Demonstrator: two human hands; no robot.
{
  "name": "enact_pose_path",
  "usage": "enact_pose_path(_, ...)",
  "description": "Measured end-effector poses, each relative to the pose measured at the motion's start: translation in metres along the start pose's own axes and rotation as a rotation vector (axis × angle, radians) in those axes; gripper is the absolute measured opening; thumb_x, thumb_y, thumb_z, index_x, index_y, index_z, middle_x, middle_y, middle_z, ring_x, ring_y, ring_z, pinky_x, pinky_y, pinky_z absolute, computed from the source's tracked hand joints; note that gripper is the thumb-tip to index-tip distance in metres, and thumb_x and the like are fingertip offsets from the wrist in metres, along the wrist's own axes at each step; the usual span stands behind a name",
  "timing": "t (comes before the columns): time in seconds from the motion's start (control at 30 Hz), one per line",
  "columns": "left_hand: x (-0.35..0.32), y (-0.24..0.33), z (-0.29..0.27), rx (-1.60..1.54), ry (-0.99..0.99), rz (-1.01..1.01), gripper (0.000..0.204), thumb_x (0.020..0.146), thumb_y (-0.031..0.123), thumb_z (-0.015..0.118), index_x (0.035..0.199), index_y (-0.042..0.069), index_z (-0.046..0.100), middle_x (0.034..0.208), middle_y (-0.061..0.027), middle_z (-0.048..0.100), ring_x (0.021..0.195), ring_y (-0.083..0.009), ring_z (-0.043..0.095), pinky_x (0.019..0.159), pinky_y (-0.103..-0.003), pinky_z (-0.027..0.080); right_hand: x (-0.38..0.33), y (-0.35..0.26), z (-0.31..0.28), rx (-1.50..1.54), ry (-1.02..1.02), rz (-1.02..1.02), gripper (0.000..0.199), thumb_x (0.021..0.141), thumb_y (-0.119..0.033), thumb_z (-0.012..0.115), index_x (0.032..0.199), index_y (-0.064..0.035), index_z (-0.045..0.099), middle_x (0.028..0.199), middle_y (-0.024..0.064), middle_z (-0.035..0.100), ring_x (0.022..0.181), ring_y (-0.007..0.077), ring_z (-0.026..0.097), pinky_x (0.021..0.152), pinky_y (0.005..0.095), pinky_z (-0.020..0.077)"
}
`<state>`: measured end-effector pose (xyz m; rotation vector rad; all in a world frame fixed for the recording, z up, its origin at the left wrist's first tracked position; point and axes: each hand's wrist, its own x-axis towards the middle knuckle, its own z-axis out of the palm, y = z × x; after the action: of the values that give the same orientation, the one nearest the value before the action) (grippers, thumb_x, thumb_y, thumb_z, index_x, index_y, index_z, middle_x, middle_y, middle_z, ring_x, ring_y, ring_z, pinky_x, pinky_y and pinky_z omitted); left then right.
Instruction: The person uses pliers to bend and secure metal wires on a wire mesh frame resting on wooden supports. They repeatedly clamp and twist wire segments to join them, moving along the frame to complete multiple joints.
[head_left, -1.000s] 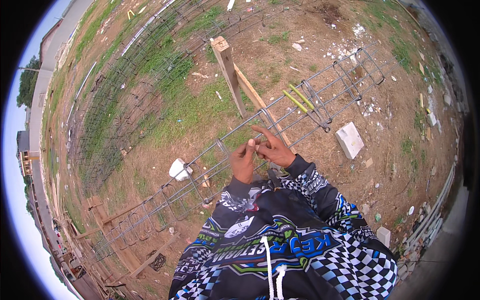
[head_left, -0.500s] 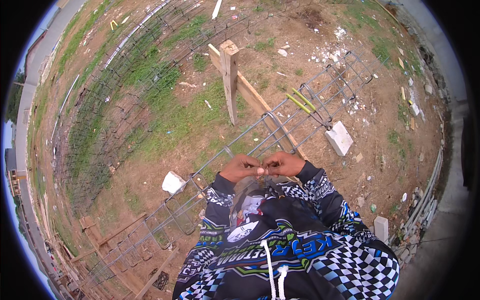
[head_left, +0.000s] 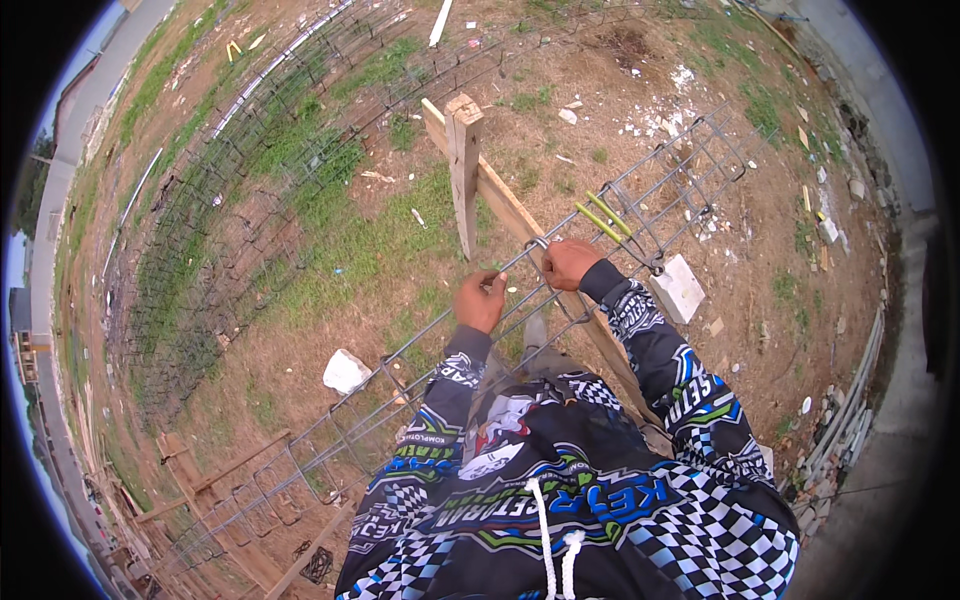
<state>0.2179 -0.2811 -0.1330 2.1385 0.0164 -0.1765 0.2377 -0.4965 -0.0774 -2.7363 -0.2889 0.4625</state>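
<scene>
A long rebar cage [head_left: 440, 322] of straight bars and square stirrups runs diagonally past my body. My right hand [head_left: 572, 264] is at its upper bar, fingers pinched beside a stirrup [head_left: 538, 243], close to where the cage crosses a wooden plank. What those fingers hold is too small to make out. My left hand [head_left: 480, 302] is just left of it at the same bar, fingers curled and thumb drawn in; anything inside is hidden. Pincers with yellow-green handles [head_left: 603, 216] rest on the cage beyond my right hand.
The wooden plank [head_left: 510, 205] and an upright post [head_left: 464, 170] support the cage. A white block [head_left: 677, 288] lies right of it, a white lump [head_left: 346, 371] left. More rebar cages [head_left: 230, 220] lie on the grass at left. A timber frame [head_left: 215, 480] stands at lower left.
My hands were together in front of my body, fingertips meeting. They have separated and reached forward to the cage, the right hand going up and right to the stirrup, the left slightly forward.
</scene>
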Motion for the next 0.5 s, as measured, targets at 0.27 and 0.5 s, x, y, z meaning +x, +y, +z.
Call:
enact_pose_path(0.27,0.04,-0.002,0.031,0.133,-0.003,-0.012,0.038,0.09,0.04,0.064,0.086,0.003,0.074,0.077,-0.0162,0.069,0.073,-0.033,0.067,0.07,-0.043,0.051,-0.017,0.012,0.04,-0.292,0.256,-0.321,0.012,0.078,-0.008,0.061,0.09,-0.0039,0.057,0.076,0.0104,0.066,0.072,0.0276,0.07,0.062,0.0384,0.0562)
enact_pose_path(0.5,0.089,0.007,0.085,0.295,-0.258,-0.115,0.064,0.09,0.062,0.055,0.068,0.004,0.074,0.055,-0.01,0.065,0.055,-0.0281,0.066,0.066,-0.041,0.053,-0.019,0.029,0.053,-0.28,0.384,-0.386,0.013,0.079,-0.01,0.059,0.091,-0.0059,0.056,0.072,0.0077,0.063,0.069,0.0245,0.068,0.063,0.0356,0.0538)
